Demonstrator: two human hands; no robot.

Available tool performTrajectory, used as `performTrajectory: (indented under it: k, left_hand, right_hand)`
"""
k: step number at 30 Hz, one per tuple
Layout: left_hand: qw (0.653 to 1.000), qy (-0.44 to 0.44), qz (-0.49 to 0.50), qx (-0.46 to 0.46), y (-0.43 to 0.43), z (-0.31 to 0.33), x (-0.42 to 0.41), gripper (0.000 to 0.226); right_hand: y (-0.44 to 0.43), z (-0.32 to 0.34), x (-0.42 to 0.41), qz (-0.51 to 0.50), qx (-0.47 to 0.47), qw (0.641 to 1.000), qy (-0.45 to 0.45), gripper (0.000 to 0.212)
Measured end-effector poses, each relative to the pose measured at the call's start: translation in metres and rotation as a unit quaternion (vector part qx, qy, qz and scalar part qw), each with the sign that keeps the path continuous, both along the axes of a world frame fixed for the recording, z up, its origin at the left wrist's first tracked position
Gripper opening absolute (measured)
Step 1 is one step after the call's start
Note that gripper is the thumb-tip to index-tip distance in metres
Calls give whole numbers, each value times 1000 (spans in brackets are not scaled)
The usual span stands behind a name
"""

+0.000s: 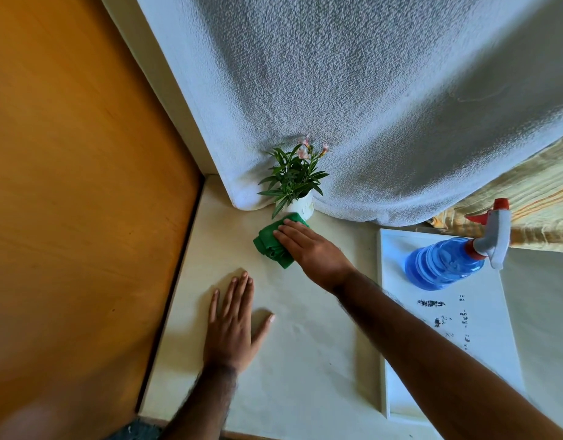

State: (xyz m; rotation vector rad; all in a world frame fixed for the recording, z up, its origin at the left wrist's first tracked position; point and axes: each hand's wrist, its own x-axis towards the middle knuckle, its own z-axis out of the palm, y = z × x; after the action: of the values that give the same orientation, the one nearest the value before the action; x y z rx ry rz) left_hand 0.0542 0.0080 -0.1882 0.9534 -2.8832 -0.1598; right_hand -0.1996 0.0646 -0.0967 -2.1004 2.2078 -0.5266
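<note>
Right hand is pressing flat, fingers straight, on the crumpled green cloth, soft and bunched under its fingertips; the white pot is touching the cloth just beyond them; left hand is lying spread on the smooth worktop, farther back.

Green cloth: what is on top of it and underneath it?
The right hand lies flat on the green cloth. The cloth rests on the cream tabletop; the patch beneath it is hidden.

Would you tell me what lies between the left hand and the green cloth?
Nothing but bare tabletop separates the left hand from the green cloth, as the head view shows.
</note>
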Motion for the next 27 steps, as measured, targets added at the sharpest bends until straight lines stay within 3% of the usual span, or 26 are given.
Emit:
performTrajectory:
  k: [5, 13, 19, 24, 27]
  left_hand:
    - [1000, 6, -2, -3, 1, -2, 1, 90]
    - [1000, -9, 0, 16, -1, -3, 0, 89]
    - [1000, -9, 2, 23, -2, -6, 2, 88]
    - [999, -21, 7, 30, -2, -7, 1, 89]
    - [999, -24, 7, 28, -2, -6, 1, 89]
  right_hand:
    - [0, 11, -9, -37, -31, 999, 3, 48]
    - [15, 2, -3, -48, 15, 998, -24, 56]
    - [0, 15, -8, -27, -42, 999, 15, 44]
    - [5, 0, -11, -15, 14, 1000, 16, 43]
    - [8, -9, -8, -27, 106, 994, -26, 49]
